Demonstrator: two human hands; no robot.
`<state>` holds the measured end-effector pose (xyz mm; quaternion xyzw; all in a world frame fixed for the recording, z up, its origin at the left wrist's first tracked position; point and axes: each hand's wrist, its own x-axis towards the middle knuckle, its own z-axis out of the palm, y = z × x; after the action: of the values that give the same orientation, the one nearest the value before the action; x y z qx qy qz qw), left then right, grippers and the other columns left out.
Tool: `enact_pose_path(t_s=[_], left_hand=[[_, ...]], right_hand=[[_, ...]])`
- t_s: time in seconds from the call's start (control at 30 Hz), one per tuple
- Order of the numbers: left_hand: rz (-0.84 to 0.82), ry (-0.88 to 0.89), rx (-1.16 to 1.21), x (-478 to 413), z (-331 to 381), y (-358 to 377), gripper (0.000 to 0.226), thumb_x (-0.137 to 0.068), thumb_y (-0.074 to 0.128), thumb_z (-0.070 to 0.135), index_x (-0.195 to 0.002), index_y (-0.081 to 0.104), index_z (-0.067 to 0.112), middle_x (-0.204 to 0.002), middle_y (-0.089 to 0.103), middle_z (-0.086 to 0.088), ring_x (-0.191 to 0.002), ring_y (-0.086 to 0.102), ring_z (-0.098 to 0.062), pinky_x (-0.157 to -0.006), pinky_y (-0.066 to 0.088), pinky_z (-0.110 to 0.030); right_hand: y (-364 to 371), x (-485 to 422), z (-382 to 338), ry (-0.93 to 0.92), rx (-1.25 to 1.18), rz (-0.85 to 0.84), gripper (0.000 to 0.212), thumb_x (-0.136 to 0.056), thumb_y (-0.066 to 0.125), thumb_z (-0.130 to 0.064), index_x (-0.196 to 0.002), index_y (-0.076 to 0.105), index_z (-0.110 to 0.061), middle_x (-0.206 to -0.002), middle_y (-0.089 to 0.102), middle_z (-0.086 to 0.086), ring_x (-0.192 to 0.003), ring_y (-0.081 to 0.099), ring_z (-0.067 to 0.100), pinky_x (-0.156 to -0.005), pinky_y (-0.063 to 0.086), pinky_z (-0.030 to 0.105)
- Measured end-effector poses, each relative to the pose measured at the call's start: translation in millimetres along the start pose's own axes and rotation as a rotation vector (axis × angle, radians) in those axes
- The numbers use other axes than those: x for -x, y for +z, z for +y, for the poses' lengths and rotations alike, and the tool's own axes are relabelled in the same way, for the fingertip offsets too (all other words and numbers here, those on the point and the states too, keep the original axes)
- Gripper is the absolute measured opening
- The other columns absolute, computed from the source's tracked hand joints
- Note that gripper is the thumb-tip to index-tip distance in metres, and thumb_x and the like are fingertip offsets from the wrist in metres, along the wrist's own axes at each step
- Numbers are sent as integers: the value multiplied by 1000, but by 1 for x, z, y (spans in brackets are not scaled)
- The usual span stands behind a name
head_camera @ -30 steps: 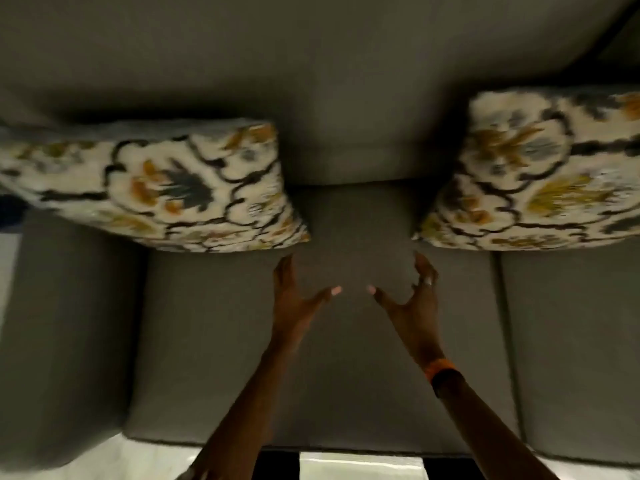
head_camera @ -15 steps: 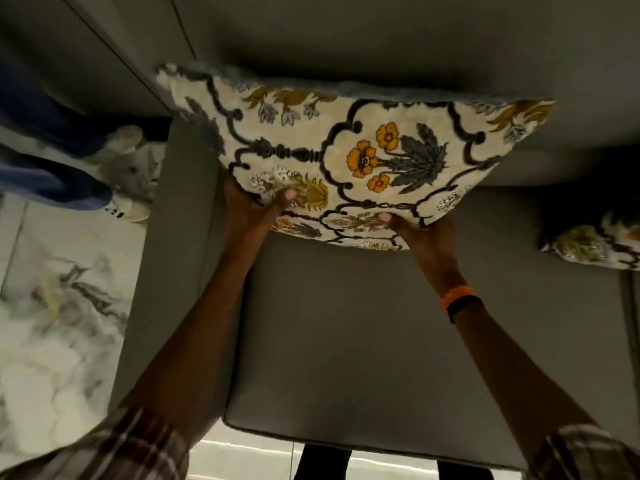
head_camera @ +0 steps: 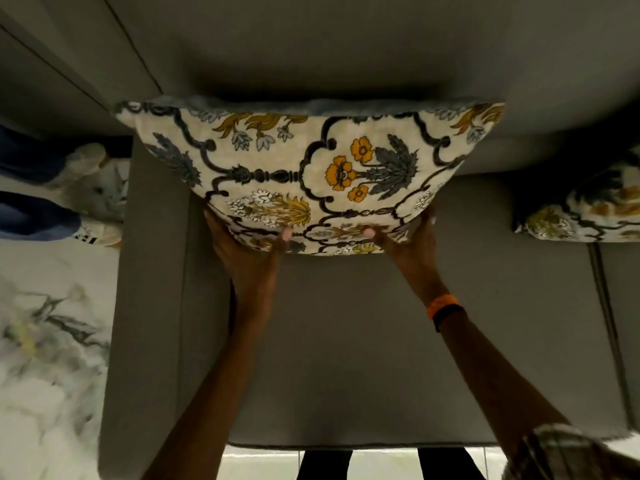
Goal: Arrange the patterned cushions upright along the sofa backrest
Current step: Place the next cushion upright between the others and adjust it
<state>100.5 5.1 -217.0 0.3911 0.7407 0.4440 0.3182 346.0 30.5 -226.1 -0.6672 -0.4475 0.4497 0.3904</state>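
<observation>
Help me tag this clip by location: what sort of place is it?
Probably a home living room: a grey sofa with patterned cushions, a marble-look floor beside it, and a plush toy by the armrest.

Marble floor [head_camera: 45,358] (pale), blue bundles [head_camera: 31,216] left

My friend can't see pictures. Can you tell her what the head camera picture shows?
Two bare hands, the left hand and right hand, hold a flowery patterned cushion by its bottom edge against the grey sofa backrest. A second patterned cushion sits at the right edge, and the right wrist wears an orange band.
</observation>
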Motion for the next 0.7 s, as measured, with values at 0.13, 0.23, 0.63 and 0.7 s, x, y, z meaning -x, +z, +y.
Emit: enact_pose_path(t_s=[0.13,0.23,0.63,0.7], left_hand=[[-184,-207,-298,73,-11,31,127,-69,77,72,-162,3,27,-170,10,-7,-155,19,-27,-121,31,-51],[-430,158,-577,119,-15,69,98,-86,55,73,-159,22,16,-165,25,-14,-152,28,-32,-118,40,-53],[-775,689,-747,283,58,378,68,-98,42,55,-151,44,12,-151,50,-13,-140,48,-31,-112,46,-47],[-832,750,-656,324,79,447,64,-100,45,50,-152,42,14,-151,51,-11,-140,48,-28,-112,45,-42]], right_hand=[[-22,30,31,53,367,88,127,-70,90,-60,-168,20,-20,-172,26,12,-159,27,33,-126,33,53],[-56,48,62,-62,660,97,109,-81,65,-76,-164,31,-15,-168,35,19,-155,32,39,-125,31,62],[-373,13,206,-87,879,192,92,-84,53,-67,-156,41,-12,-164,43,25,-156,34,44,-128,20,69],[-452,-3,226,-86,877,257,86,-88,55,-64,-154,46,-10,-162,45,25,-154,36,43,-129,19,66]])
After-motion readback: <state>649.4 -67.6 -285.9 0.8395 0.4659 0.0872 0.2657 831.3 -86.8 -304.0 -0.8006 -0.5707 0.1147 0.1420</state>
